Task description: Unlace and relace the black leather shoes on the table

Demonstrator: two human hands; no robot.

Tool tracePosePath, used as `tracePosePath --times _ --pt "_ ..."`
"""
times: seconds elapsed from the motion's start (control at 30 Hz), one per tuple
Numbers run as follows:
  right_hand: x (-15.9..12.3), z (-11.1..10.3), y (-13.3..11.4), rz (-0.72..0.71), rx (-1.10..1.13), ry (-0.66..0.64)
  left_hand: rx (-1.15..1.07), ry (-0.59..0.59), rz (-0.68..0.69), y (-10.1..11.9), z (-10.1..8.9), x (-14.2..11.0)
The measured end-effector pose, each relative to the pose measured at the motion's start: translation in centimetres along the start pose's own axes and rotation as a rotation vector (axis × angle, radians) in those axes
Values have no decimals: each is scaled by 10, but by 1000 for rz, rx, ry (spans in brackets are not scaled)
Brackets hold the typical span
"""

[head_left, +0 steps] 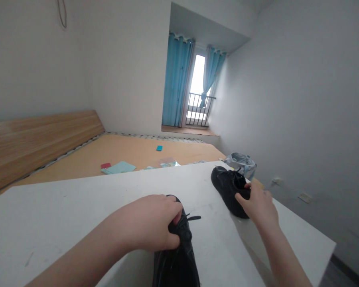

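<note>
Two black lace-up shoes are on a white table (86,203). My left hand (155,223) curls over the near black shoe (182,259), gripping it around the tongue and laces. That shoe lies toe away from me, and its heel end runs off the bottom of the view. A loose lace end sticks out to its right. Farther right, my right hand (259,203) pinches the collar of the other black shoe (225,189) between thumb and fingers. This second shoe points its toe to the far left, with its laces showing on top.
Behind the table a tan bed surface (131,145) holds a light green sheet (119,167), a small red item (105,165) and a blue square (159,148). A pale bag (242,161) stands beyond the table's right edge. Blue curtains (178,79) hang at the window.
</note>
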State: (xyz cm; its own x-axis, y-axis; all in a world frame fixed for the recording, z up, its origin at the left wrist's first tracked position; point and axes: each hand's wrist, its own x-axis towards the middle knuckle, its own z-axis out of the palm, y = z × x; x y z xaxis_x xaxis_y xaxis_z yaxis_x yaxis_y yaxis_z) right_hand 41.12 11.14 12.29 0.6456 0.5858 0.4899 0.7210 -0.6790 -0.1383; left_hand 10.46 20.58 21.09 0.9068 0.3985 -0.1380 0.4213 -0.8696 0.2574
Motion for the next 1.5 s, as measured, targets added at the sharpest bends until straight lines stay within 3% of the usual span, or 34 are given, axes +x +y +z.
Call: tracePosePath --times 0.13,0.23,0.3,0.4,0.5,0.53,0.57,0.63,0.73,0.83,0.97,1.1,1.17,1.27,1.37,1.5 --pt "8 4 22 115 -45 25 5 -17 -10 1 -3 0" --pt "6 7 17 123 -87 72 -12 -15 10 2 -4 1" --pt "2 6 4 77 -70 162 -55 2 39 2 -4 3" --pt "-7 -8 -25 -157 277 173 -106 -3 65 3 -4 4" --pt "-23 -33 -59 -454 670 -177 -113 -21 58 3 -4 6" --pt "-28 -43 -69 -537 788 -393 -108 -19 48 3 -3 6" --pt "-33 -52 -79 -614 856 -593 -102 -13 34 3 -3 7" --pt "-40 -67 -96 -723 879 -853 -90 12 -10 2 -2 8" --pt "-41 -69 -112 -775 896 -952 -87 62 -88 0 -2 9" --pt "-37 -49 -118 -683 1154 -1014 -131 112 -124 0 -5 10" --pt "-39 -21 -115 -603 1470 -1161 -455 226 -145 -1 -14 12" --pt "-45 -23 -113 -745 1436 -1100 -893 478 20 0 -24 14" --pt "-48 -29 -113 -777 1358 -1023 -1005 549 135 2 -27 11" --pt "-54 -31 -115 -706 1285 -929 -941 429 188 3 -28 3" --pt "-59 -27 -117 -635 1328 -854 -608 232 29 0 -25 -3" --pt "-59 -22 -120 -677 1409 -817 -141 56 -122 -4 -16 -2"
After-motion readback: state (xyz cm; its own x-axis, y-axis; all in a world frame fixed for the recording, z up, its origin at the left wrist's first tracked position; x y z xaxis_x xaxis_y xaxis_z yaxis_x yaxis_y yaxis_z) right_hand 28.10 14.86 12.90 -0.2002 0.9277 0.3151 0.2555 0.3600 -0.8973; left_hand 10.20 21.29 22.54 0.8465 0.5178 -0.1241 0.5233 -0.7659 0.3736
